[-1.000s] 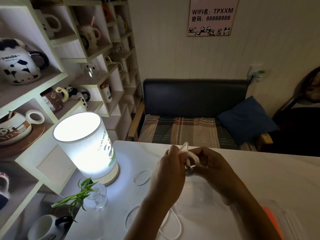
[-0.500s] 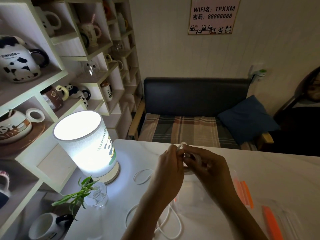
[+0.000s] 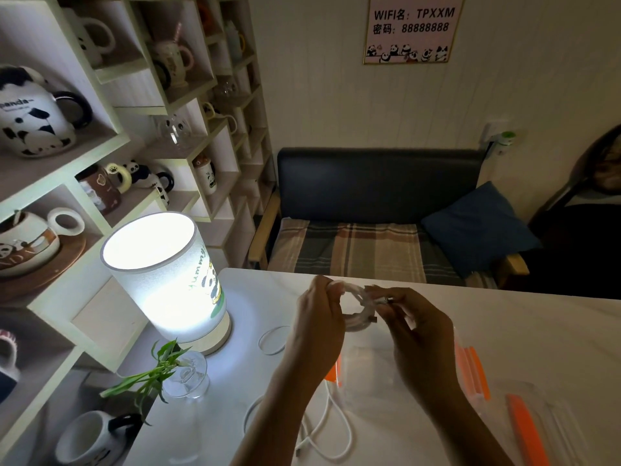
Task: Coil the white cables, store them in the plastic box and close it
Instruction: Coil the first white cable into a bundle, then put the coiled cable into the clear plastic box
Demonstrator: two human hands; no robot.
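Both hands hold one white cable (image 3: 356,307) wound into a small coil above the table (image 3: 537,331). The left hand (image 3: 319,317) pinches the coil at its 9 o'clock side; the right hand (image 3: 413,324) pinches it at 3 o'clock, where a plug end sticks out. So one cable looks nearly coiled, though not yet stored. The clear plastic box (image 3: 376,375) sits open just below the hands, at 6 o'clock, its orange-clipped lid (image 3: 537,422) lying apart at 4 o'clock. I judge much remains: a second cable (image 3: 331,428) sprawls loose at 7 o'clock, another loop (image 3: 268,341) lies at 9 o'clock near the lamp (image 3: 161,280), and the box needs closing.
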